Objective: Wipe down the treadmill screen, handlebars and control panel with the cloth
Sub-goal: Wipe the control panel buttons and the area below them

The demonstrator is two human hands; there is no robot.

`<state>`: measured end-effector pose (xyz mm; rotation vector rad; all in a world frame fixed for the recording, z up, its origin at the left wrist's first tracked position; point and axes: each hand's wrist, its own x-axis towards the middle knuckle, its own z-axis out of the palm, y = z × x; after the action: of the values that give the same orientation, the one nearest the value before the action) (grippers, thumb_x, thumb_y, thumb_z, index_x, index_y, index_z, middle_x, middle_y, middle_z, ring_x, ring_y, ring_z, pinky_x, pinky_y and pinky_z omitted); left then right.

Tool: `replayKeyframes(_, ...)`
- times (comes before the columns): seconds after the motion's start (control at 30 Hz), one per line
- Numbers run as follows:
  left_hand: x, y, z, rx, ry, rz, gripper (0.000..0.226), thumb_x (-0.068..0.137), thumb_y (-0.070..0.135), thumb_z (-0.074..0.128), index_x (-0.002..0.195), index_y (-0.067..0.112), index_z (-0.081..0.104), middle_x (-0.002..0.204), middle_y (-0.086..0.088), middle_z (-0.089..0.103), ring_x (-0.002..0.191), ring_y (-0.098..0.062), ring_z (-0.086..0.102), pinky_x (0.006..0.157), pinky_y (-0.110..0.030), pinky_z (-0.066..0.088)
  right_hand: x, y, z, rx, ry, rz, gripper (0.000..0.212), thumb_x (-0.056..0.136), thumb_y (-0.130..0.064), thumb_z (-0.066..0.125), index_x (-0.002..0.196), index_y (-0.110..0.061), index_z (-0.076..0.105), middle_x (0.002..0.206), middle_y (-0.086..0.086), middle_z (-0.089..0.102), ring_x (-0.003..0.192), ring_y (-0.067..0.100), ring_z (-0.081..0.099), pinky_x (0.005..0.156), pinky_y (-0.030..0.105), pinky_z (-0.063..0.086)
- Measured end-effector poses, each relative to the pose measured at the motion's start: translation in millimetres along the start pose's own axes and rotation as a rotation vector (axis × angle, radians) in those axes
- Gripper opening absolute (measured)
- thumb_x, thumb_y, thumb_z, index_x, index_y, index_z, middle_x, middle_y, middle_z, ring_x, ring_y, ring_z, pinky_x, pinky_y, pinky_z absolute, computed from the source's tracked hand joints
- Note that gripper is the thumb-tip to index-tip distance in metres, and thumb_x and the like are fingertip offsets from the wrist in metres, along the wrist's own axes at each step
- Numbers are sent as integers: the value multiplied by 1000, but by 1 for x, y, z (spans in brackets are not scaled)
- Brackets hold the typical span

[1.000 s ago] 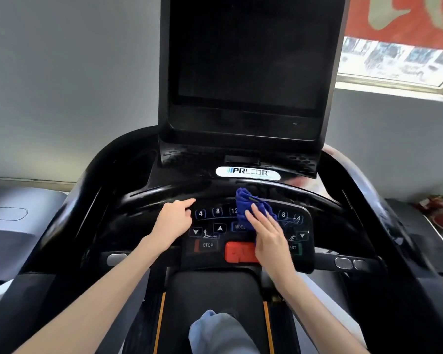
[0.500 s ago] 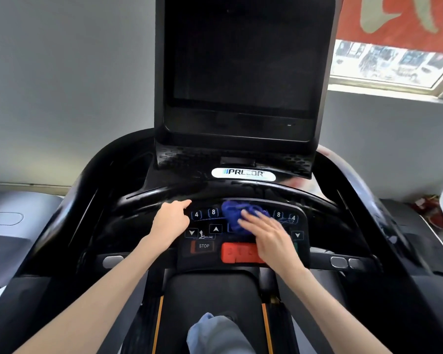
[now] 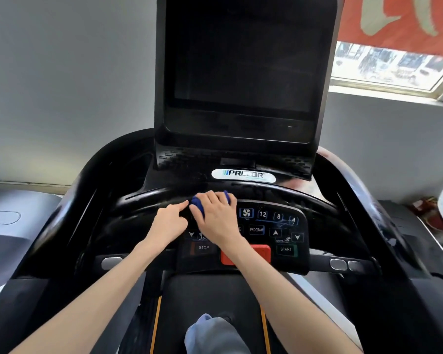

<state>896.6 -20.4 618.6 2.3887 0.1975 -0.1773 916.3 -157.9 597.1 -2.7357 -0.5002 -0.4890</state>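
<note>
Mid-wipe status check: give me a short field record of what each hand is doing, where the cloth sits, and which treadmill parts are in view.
right hand: holds the bunched blue cloth, pressing it on the upper left of the control panel
left hand: bare, fingertips on the panel edge beside the cloth
screen: dark, no hand on it
front handlebar: grey sensor pads, no hand on it
buttons uncovered: fan, 12, 8, 4, PROGRAM, START, STOP
red button: partly under the right forearm
</note>
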Motion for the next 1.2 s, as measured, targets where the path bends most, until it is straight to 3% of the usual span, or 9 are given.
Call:
replayKeyframes(0.1, -2, -12, 2, -26, 19, 8, 53, 90, 9, 45, 138, 31, 47, 115, -6, 67, 78, -11, 53, 80, -29, 48, 3, 18, -3, -105, 43, -82, 35, 93, -46, 36, 109, -26, 60, 99, -8, 63, 92, 19, 58, 89, 38, 31)
replayKeyframes(0.2, -1, -17, -1, 30, -36, -5, 50, 92, 17, 47, 138, 37, 44, 99, -2, 66, 74, -14, 55, 83, -33, 50, -5, 62, -18, -188, 148, 80, 29, 93, -41, 37, 97, -28, 62, 88, -9, 64, 84, 19, 59, 84, 36, 33)
replayKeyframes(0.33, 5, -11, -8, 153, -122, -18, 48, 97, 23, 42, 142, 37, 39, 121, -11, 63, 97, -26, 62, 91, -36, 49, -7, 65, -21, -162, 178, 340, 34, 93, -37, 33, 86, -22, 63, 82, -8, 64, 81, 20, 58, 86, 36, 31)
replayKeyframes(0.47, 6, -7, -10, 190, -103, 22, 46, 96, 19, 45, 139, 33, 44, 133, -7, 57, 119, -27, 55, 98, -37, 46, 6, 3, 7, -95, 137, 157, 31, 92, -36, 37, 87, -23, 64, 83, -8, 62, 81, 17, 57, 88, 35, 30)
replayKeyframes(0.6, 6, -1, -11, 316, -72, 45, 41, 96, 18, 44, 134, 30, 51, 123, -7, 61, 113, -28, 56, 84, -36, 48, 7, -8, 12, -100, 96, -13, 29, 94, -39, 38, 93, -23, 62, 86, -8, 62, 82, 16, 57, 88, 33, 33)
replayKeyframes(0.67, 7, 1, -12, 353, -62, 33, 42, 96, 21, 46, 137, 33, 48, 129, -7, 58, 117, -28, 55, 87, -37, 48, 4, 8, 4, -127, 105, -17, 29, 95, -41, 38, 97, -25, 63, 89, -10, 63, 85, 14, 58, 91, 33, 33)
replayKeyframes(0.83, 7, 1, -14, 311, -58, -16, 43, 97, 22, 47, 138, 36, 46, 134, -4, 56, 119, -26, 55, 88, -35, 48, -9, 63, -16, -221, 162, 200, 30, 96, -41, 36, 92, -27, 62, 87, -11, 63, 88, 14, 57, 92, 35, 31)
replayKeyframes(1.03, 4, 0, -17, 248, -68, -15, 42, 97, 22, 48, 137, 34, 47, 134, 1, 57, 122, -23, 54, 88, -35, 48, -15, 106, -36, -240, 211, 340, 40, 92, -42, 32, 78, -17, 61, 74, -2, 64, 76, 24, 61, 84, 37, 27)
replayKeyframes(1.2, 1, 1, -16, 328, -99, -36, 38, 100, 25, 43, 136, 19, 49, 131, -8, 58, 121, -28, 54, 97, -37, 42, 9, 100, -57, -227, 347, 430, 45, 89, -45, 36, 72, -12, 60, 64, 3, 64, 67, 24, 61, 88, 36, 24)
